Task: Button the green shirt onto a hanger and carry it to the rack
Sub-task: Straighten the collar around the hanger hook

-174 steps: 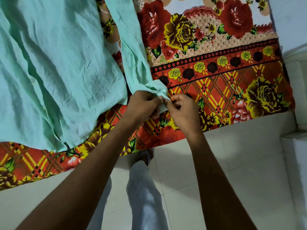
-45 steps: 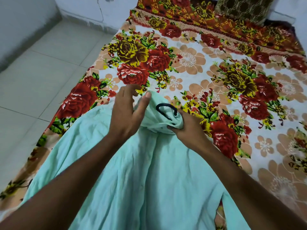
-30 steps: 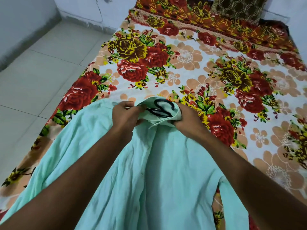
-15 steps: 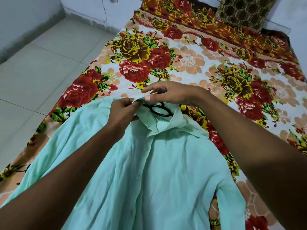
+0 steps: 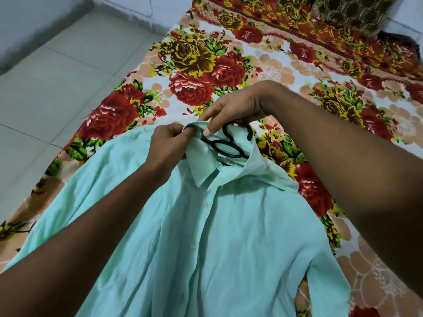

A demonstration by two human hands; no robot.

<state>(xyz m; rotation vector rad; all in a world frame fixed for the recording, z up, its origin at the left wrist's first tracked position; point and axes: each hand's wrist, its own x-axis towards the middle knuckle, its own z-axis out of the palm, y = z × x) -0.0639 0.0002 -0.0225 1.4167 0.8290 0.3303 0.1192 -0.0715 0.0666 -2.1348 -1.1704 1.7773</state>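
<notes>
Shirt (image 5: 229,236): pale green, laid front-up on the bedsheet (image 5: 229,72), placket closed down the middle with small buttons (image 5: 205,205) shown along it. The collar (image 5: 206,165) lies at the far end of the shirt; the sleeves are spread to either side of the body, the right sleeve running down toward the near edge.

Hanger (image 5: 231,143): black, seated inside the shirt neck. Only its hook and a looped section are seen, emerging from the collar opening; the rest is hidden under the cloth.

Left hand (image 5: 170,143): placed at the left side of the collar. The collar edge is pinched between curled fingers and thumb.

Right hand (image 5: 231,110): held over the far side of the collar, just above the hanger hook. The upper collar edge is pinched between thumb and fingers, one fingertip pointing down onto the cloth beside the hook.

Bedsheet: floral print, red and yellow roses on a white and peach ground, spread under and beyond the shirt.

Pillow (image 5: 350,12): dark, patterned, set well beyond the collar at the far end of the bedsheet.

Floor (image 5: 45,83): pale tiles, left of the shirt.
</notes>
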